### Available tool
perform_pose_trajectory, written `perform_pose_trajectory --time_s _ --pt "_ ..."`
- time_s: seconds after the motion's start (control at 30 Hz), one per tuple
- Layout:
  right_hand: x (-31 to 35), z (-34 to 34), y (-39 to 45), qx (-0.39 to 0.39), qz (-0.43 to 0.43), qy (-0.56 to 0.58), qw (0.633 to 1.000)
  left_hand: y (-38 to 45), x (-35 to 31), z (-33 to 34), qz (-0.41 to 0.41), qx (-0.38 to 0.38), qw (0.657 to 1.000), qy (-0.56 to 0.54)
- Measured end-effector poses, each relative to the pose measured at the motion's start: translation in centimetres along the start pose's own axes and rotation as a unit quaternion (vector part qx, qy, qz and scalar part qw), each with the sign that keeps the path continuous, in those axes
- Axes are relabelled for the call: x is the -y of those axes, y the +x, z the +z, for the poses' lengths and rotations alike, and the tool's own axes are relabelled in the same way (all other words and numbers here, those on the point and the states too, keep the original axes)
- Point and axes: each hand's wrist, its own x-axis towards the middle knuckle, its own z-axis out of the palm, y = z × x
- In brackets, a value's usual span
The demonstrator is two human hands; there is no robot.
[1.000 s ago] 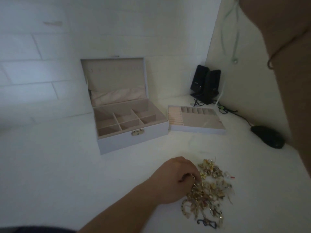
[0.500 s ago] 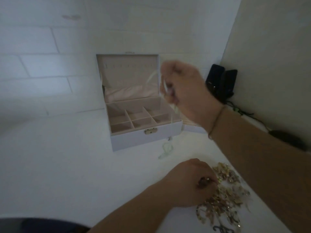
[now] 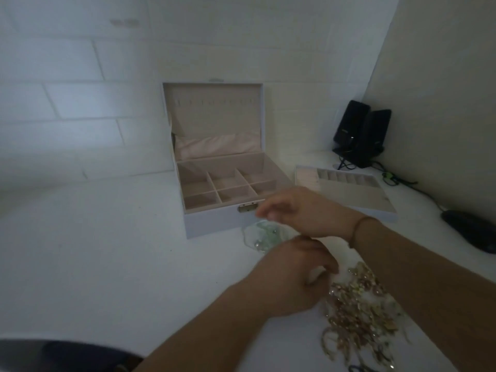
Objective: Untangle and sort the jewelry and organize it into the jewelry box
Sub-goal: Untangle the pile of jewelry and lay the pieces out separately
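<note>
While the box (image 3: 214, 189) sits open at left-centre with all six compartments bare and the row of lid hooks unused, nothing is sorted yet, so pace matters less than clean separation. Pale green necklace (image 3: 261, 237) lies in a loose coil on the table, just in front of the box's front wall, apart from the main pile. Left hand (image 3: 290, 280) hovers between that coil and the pile, fingers curled narrow; can't tell whether it pinches anything, too blurred. Right hand (image 3: 292, 210) hangs over the coil near the latch, fingers bunched loosely downward, and I can't tell if a strand is in them. Tray (image 3: 349, 194) lies right of the box, empty. Gold pile (image 3: 359, 312) at lower right looks heavily knotted. My take: pin the pile with the left, tease one chain out by its clasp with the right, lift slow, don't yank. Chains likely suit the hooks, small bits the compartments. Risk: dragging the whole clump.
</note>
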Motion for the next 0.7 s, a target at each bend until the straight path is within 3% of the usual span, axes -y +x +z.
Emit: perform_pose_trajectory --time_s 0.1,0.17,0.27,0.33,0.53,0.7 --pt "0.6 -2.5 -3.1 -0.064 0.025 0.144 0.987 0.0 1.5 -1.8 -0.04 -0.084 0.995 0.034" --pt "-0.8 -3.4 -6.0 -0.113 0.053 0.223 0.967 -0.1 2.9 -2.4 -0.08 -0.082 0.989 0.094" --pt "-3.9 -2.7 -9.9 -0.155 0.108 0.105 0.976 -0.1 4.3 -2.3 -0.124 -0.023 0.977 0.174" --pt "-4.6 -2.4 -12.1 -0.131 0.128 0.033 0.982 0.2 4.7 -1.8 -0.141 -0.003 0.975 0.173" --pt "-5.1 -2.1 -15.0 -0.024 0.114 0.064 0.991 0.0 4.9 -1.5 -0.16 -0.014 0.962 0.219" --pt "-5.5 -1.8 -15.7 -0.005 0.086 0.094 0.992 -0.4 4.3 -1.8 -0.177 -0.044 0.951 0.25"
